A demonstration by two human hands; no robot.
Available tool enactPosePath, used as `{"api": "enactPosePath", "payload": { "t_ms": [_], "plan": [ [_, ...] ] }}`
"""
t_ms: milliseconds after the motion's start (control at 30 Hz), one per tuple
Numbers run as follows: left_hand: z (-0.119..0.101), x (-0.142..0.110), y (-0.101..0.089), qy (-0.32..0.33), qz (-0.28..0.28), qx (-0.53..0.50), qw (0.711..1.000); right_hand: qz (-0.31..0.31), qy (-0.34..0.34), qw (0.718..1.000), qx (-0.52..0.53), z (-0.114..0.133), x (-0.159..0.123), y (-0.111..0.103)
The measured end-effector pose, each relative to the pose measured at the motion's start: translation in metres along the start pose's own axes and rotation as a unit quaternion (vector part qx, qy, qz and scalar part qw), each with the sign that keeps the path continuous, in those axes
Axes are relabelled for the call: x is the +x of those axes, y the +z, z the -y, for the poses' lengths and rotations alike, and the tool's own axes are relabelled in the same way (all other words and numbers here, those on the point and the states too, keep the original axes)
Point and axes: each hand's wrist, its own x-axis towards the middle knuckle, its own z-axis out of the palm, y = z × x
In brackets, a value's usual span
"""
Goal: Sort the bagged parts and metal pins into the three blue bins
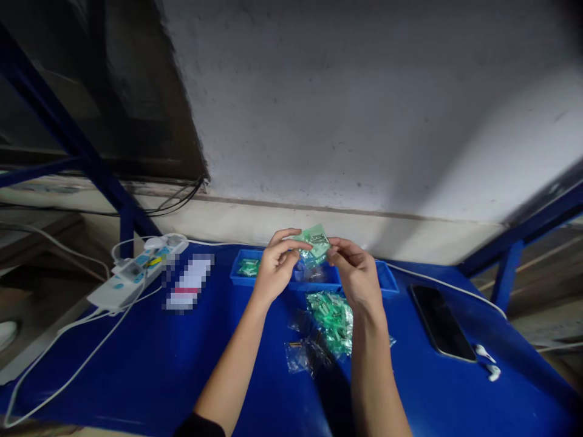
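Between my two hands a small green plastic packet (317, 238) is held up above a blue tray (246, 281). My left hand (279, 262) pinches its left side, with the thumb below and the fingers across the front. The packet's right edge is between the thumb and fingers of my right hand (354, 267). Dark thin pieces show in the packet; their kind is too small to tell. Below my hands lies a heap of green packets (331, 318), partly covered by my right forearm. Clear small bags (298, 358) with thin brownish pieces lie beside it.
Green packets (249, 267) lie in the tray's left compartment. On the blue table are a white power strip (132, 276) with cables at left, a blurred-out white item (190, 282), a black phone (441, 321) and white earbuds (490, 367) at right. A wall (341, 121) stands behind.
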Motion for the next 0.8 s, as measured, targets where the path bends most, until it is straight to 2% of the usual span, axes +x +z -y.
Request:
{"api": "enactPosePath", "payload": {
  "t_ms": [67, 100, 200, 233, 267, 367, 433, 500, 600, 667, 800],
  "plan": [
    [0.007, 0.004, 0.000, -0.037, 0.000, -0.045, 0.998, -0.010, -0.008, 1.000, -0.014, -0.004, 0.004, 0.005],
    [0.011, 0.006, 0.000, -0.051, -0.020, -0.069, 0.996, -0.019, -0.014, 0.999, -0.025, -0.005, 0.005, 0.007],
    [0.020, 0.013, 0.000, -0.104, -0.136, -0.121, 0.978, -0.060, -0.038, 0.996, -0.057, -0.008, 0.007, 0.010],
    [0.021, 0.015, -0.001, -0.130, -0.154, -0.125, 0.971, -0.071, -0.052, 0.994, -0.066, -0.008, 0.008, 0.010],
    [0.021, 0.017, -0.003, -0.157, -0.150, -0.123, 0.968, -0.080, -0.070, 0.991, -0.076, -0.007, 0.008, 0.010],
    [0.015, 0.018, -0.006, -0.221, -0.068, -0.133, 0.964, -0.091, -0.131, 0.979, -0.130, -0.001, 0.006, 0.009],
    [0.009, 0.017, -0.006, -0.244, -0.024, -0.163, 0.956, -0.074, -0.159, 0.969, -0.175, 0.004, 0.004, 0.007],
    [0.005, 0.015, -0.005, -0.257, -0.002, -0.181, 0.949, -0.041, -0.170, 0.963, -0.204, 0.007, 0.002, 0.007],
    [0.006, 0.013, -0.003, -0.236, -0.011, -0.151, 0.960, -0.002, -0.172, 0.959, -0.225, 0.006, 0.001, 0.007],
    [0.010, 0.011, -0.004, -0.192, -0.047, -0.102, 0.975, 0.007, -0.158, 0.958, -0.241, 0.004, 0.002, 0.007],
    [0.016, 0.010, -0.006, -0.109, -0.116, -0.025, 0.987, 0.038, -0.074, 0.969, -0.232, -0.001, 0.004, 0.010]
  ]
}}
